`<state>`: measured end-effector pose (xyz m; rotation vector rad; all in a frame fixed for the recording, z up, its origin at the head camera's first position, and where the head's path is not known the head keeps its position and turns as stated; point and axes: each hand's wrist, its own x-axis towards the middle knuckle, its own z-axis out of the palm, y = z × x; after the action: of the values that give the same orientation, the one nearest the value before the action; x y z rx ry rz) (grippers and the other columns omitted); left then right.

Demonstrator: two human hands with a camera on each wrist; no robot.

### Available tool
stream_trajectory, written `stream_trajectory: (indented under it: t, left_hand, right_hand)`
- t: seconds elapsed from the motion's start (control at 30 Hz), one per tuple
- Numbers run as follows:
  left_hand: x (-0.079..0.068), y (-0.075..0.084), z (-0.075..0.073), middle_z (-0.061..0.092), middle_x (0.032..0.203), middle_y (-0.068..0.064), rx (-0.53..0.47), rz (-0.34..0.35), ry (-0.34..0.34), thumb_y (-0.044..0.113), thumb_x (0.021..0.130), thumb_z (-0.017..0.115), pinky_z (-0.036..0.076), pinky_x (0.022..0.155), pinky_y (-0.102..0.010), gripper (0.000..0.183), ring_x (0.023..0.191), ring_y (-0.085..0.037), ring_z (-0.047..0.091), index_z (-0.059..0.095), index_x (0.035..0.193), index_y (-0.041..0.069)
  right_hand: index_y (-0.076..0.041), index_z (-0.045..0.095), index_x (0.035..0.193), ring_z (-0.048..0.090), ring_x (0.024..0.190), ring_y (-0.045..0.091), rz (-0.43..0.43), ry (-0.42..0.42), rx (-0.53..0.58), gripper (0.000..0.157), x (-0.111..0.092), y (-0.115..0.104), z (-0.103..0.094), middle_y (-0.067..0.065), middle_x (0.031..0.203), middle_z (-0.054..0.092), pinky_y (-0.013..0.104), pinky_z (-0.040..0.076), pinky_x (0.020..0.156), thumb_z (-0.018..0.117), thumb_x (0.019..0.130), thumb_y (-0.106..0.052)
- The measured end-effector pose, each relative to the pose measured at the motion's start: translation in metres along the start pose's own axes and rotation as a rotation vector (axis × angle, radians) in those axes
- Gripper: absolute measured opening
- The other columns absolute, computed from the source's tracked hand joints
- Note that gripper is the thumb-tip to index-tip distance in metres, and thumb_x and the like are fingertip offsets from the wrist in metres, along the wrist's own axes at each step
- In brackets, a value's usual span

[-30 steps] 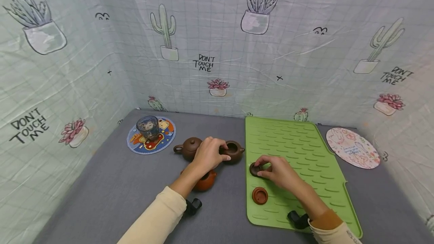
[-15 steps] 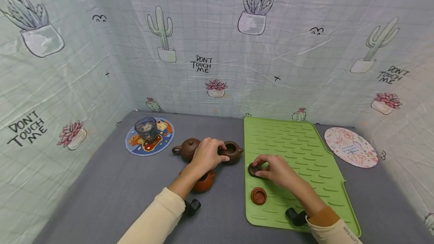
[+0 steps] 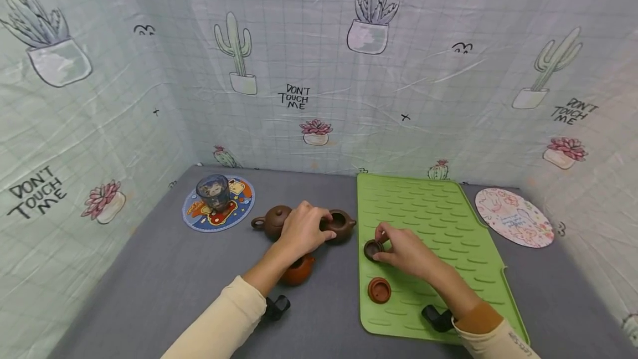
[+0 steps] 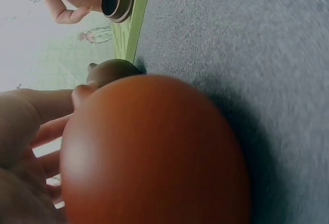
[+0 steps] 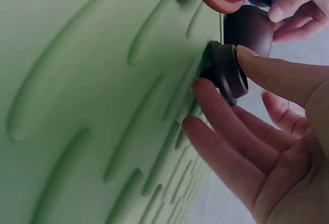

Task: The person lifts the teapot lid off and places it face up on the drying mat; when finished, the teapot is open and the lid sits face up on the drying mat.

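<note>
My right hand (image 3: 406, 254) pinches a small dark brown teapot lid (image 3: 371, 250) by its edge, low over the left side of the green mat; its hollow underside faces up. A reddish-brown lid (image 3: 379, 291) lies upturned on the mat, nearer to me. My left hand (image 3: 304, 230) holds a dark brown teapot (image 3: 344, 236) at its handle side; this pot is lidless, its spout toward the mat. Partly hidden behind that hand stands a second dark teapot (image 3: 275, 225) with its lid on. Under my left wrist sits a reddish-orange teapot (image 4: 154, 152) with an uncovered mouth.
A ridged green mat (image 3: 413, 204) covers the right middle of the grey tabletop (image 3: 149, 287). A clear glass (image 3: 213, 194) stands on a round blue patterned coaster (image 3: 191, 216) at the back left. At the back right lies a pink floral coaster (image 3: 515, 218). Patterned cloth hangs behind.
My right index finger has shifted from over the dark lid to its far rim, showing more of the hollow. My left hand stays at the lidless teapot. The head view has shifted slightly.
</note>
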<state>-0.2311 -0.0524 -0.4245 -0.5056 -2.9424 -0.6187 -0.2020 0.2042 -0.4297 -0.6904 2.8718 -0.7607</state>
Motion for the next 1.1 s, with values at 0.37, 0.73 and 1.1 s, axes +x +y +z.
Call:
stream_trajectory:
  t: [0.37, 0.73, 1.1]
  left_hand:
    - [-0.006, -0.014, -0.025, 0.073, 0.13, -0.001, 0.087, 0.182, 0.071, 0.041, 0.087, 0.081, 0.053, 0.087, -0.046, 0.037, 0.114, -0.026, 0.064, 0.077, 0.119, 0.023]
    - [-0.018, -0.028, -0.043, 0.069, 0.138, -0.003, 0.132, 0.176, 0.148, 0.043, 0.085, 0.082, 0.054, 0.093, -0.049, 0.038, 0.121, -0.028, 0.065, 0.076, 0.12, 0.027]
    - [-0.027, -0.044, -0.058, 0.066, 0.142, -0.006, 0.047, 0.103, 0.206, 0.041, 0.082, 0.085, 0.054, 0.099, -0.056, 0.045, 0.127, -0.035, 0.064, 0.076, 0.121, 0.022]
  right_hand:
    - [-0.01, 0.063, 0.121, 0.073, 0.095, 0.026, 0.059, -0.04, -0.182, 0.04, 0.0, -0.022, -0.011, 0.011, 0.115, 0.075, 0.038, 0.056, 0.073, 0.078, 0.091, -0.031]
    - [-0.015, 0.068, 0.121, 0.069, 0.071, 0.017, -0.084, 0.167, -0.399, 0.04, 0.011, -0.044, -0.021, 0.006, 0.113, 0.076, 0.031, 0.051, 0.056, 0.078, 0.09, -0.038]
    - [-0.018, 0.068, 0.128, 0.068, 0.119, 0.025, -0.256, 0.242, -0.434, 0.042, 0.041, -0.067, -0.017, 0.004, 0.131, 0.069, 0.041, 0.06, 0.09, 0.075, 0.093, -0.039]
